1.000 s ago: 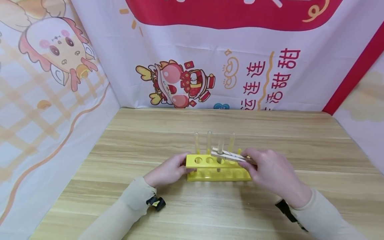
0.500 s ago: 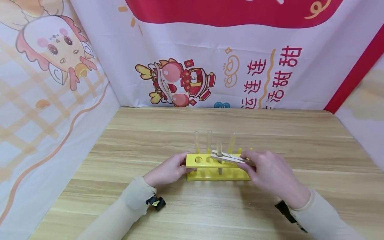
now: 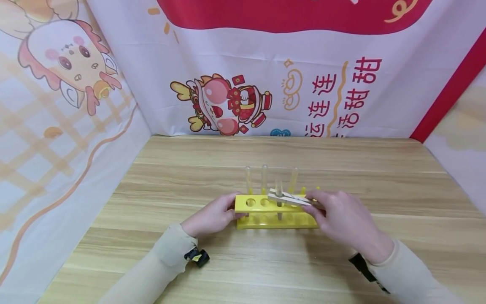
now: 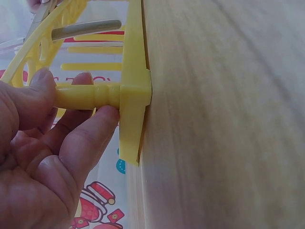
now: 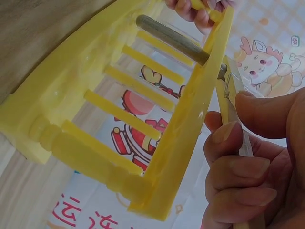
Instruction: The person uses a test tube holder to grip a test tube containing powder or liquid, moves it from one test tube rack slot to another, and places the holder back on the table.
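A yellow test tube rack (image 3: 250, 225) stands on the table, two-tiered with round holes in its top plate. My left hand (image 3: 212, 216) holds the rack's left end post (image 4: 88, 96) between thumb and fingers. In my right hand (image 3: 347, 215) is a wooden test tube clamp (image 3: 290, 200), its tip closed around a test tube (image 5: 174, 39) with dark grey contents. That tube passes down through a top hole near the rack's middle, its rounded lower end close to the base plate in the right wrist view.
Behind the top plate, clear test tubes (image 3: 264, 179) sit upside down over yellow pegs. Bare pegs (image 3: 318, 188) show to the right. Wood-grain table (image 3: 190, 169) extends around the rack. A printed cloth (image 3: 243, 50) hangs at the back, another cloth (image 3: 76, 126) on the left.
The clamp and the grey-filled tube have dropped slightly in the rack hole since a second ago. My left hand keeps its hold on the rack.
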Available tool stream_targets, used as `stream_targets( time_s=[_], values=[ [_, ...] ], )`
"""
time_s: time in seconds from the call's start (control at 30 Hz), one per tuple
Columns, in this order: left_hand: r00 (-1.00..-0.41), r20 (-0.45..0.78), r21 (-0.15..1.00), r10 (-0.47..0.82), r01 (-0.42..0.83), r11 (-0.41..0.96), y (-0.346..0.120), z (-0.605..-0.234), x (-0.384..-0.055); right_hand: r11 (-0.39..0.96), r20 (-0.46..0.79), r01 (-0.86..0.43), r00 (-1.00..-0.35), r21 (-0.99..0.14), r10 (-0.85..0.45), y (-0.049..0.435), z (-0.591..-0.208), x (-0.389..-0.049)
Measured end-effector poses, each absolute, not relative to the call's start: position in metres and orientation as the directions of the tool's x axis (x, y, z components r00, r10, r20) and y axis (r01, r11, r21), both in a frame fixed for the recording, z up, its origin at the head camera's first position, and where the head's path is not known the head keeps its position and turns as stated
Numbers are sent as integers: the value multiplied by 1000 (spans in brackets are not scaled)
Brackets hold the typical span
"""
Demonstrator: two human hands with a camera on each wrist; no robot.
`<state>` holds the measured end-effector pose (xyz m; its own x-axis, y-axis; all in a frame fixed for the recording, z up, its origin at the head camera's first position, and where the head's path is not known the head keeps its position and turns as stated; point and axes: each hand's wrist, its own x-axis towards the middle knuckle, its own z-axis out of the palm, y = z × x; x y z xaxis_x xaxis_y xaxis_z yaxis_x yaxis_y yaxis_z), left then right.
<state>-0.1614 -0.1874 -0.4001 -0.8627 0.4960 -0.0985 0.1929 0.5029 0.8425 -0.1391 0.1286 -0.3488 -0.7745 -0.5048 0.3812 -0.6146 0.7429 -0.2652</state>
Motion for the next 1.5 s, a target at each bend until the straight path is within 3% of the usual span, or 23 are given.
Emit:
stream_targets(
  time_s=[0.3,1.1,1.5],
  values=[
    [-865,-93,839,493,199,506,-187,-399,-161,747,390,-602,-783,-282,-484,133,-338,-138],
    [-865,-107,837,491,188,514,-186,-399,-159,708,596,-685,-645,-172,-479,155,-292,-128],
    [-861,-99,841,499,195,505,-187,-399,-158,750,641,-651,-627,-118,-443,174,-269,-123]
  ],
)
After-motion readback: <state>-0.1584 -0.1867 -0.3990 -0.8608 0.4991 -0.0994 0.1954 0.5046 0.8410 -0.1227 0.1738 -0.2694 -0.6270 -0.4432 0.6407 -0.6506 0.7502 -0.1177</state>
